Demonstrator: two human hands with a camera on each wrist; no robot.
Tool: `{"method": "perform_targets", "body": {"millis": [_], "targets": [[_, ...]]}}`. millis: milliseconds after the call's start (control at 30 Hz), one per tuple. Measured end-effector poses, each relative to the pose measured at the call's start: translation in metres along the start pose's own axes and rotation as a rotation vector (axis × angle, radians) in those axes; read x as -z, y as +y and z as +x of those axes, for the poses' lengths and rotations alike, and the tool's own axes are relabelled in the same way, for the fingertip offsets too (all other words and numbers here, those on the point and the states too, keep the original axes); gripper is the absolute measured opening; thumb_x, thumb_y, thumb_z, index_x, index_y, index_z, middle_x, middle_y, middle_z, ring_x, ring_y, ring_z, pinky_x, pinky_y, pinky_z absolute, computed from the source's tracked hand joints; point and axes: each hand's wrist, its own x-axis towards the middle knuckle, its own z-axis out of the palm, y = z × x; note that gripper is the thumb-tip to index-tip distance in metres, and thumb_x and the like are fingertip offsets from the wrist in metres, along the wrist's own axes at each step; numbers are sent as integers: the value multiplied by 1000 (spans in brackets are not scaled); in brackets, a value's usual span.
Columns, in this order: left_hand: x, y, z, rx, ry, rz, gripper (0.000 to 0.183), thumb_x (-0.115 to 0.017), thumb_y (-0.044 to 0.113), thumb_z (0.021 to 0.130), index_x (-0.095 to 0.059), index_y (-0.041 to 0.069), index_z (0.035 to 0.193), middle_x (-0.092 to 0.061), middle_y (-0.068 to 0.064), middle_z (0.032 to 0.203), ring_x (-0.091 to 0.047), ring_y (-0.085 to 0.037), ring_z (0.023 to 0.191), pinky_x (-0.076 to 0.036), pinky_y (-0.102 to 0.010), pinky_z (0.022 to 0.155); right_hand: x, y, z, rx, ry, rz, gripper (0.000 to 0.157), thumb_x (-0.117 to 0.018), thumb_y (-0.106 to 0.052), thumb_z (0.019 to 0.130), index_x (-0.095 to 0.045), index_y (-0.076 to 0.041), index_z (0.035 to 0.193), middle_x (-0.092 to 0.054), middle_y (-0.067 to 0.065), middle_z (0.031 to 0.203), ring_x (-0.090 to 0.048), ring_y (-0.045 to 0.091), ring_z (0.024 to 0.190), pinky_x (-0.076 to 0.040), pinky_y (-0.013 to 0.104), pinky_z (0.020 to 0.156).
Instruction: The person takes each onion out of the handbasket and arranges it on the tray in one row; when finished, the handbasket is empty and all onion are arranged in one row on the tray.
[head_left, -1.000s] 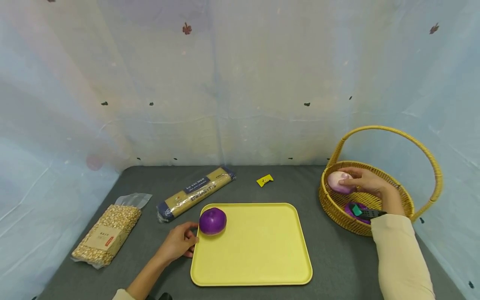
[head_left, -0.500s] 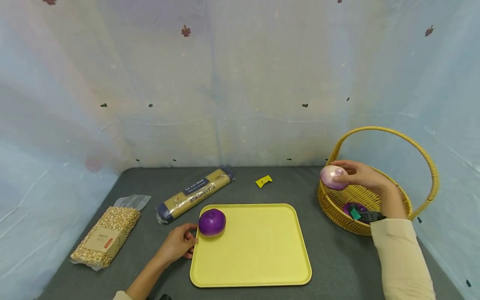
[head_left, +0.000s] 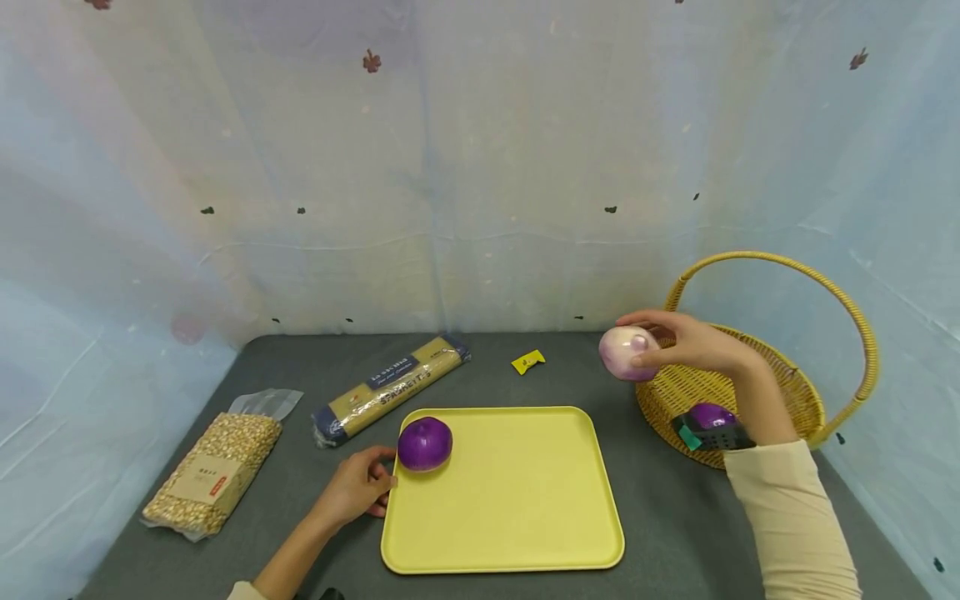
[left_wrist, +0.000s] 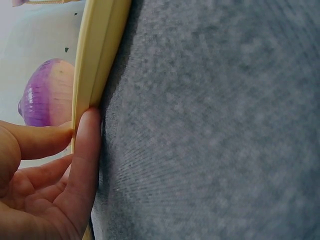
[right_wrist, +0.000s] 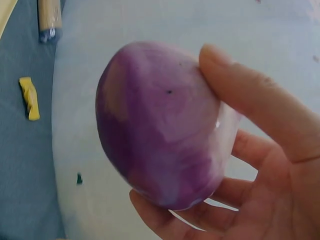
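Note:
My right hand (head_left: 697, 343) grips a pale purple-and-white onion (head_left: 621, 352), held in the air just left of the wicker basket (head_left: 686, 387). In the right wrist view, thumb and fingers wrap the onion (right_wrist: 160, 125) from one side. My left hand (head_left: 358, 483) pinches the left edge of the yellow tray (head_left: 517, 500); the left wrist view shows the thumb above the rim (left_wrist: 92, 65) and a finger beneath. On the tray's upper left corner sits a darker purple onion (head_left: 424, 443). Another purple onion (head_left: 711, 414) lies in the basket, partly hidden by the right wrist's camera.
A spaghetti pack (head_left: 390, 387) lies behind the tray's left corner. Further left is a clear bag of corn-like kernels (head_left: 217, 467). A small yellow wrapped candy (head_left: 528, 362) lies behind the tray. The basket's tall handle (head_left: 840, 296) arches up at the right.
My right hand has lifted the pale onion out of the basket and carried it left past the rim. The left hand stays at the tray's edge.

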Motion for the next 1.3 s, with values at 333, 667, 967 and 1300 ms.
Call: {"method": "perform_targets", "body": {"millis": [333,667,967,1300], "targets": [[1,-1,2,-9,1,8,41,-63,-3,83,-51,-8,122,-53,-9,72,-55,-15,53,-56,-31,45,-20,-27,11,55,-23,-42,54,-73,-23,81,-51,-14,130,-53,6,122,-51,26,103,-52,29,84],[0,0,1,8,4,10,40,-62,-4,83,-52,-7,122,-53,-10,72,-56,-16,54,-55,-32,45,-39,-40,21,115,-38,25,56,-75,-21,80,-52,-13,130,-51,6,127,-52,24,106,-53,35,86],[0,-1,1,11,0,1,41,-63,-3,84,-51,-8,122,-53,-9,71,-56,-16,54,-55,-32,45,-60,-42,32,160,-48,59,58,-76,-22,79,-51,-17,131,-52,1,127,-54,21,106,-53,32,86],[0,-1,0,-6,-4,-10,41,-64,-2,84,-51,-8,122,-53,-9,71,-56,-17,54,-55,-33,44,-84,-41,44,206,-55,85,58,-76,-21,79,-51,-15,132,-52,1,127,-53,20,107,-52,36,87]]}}
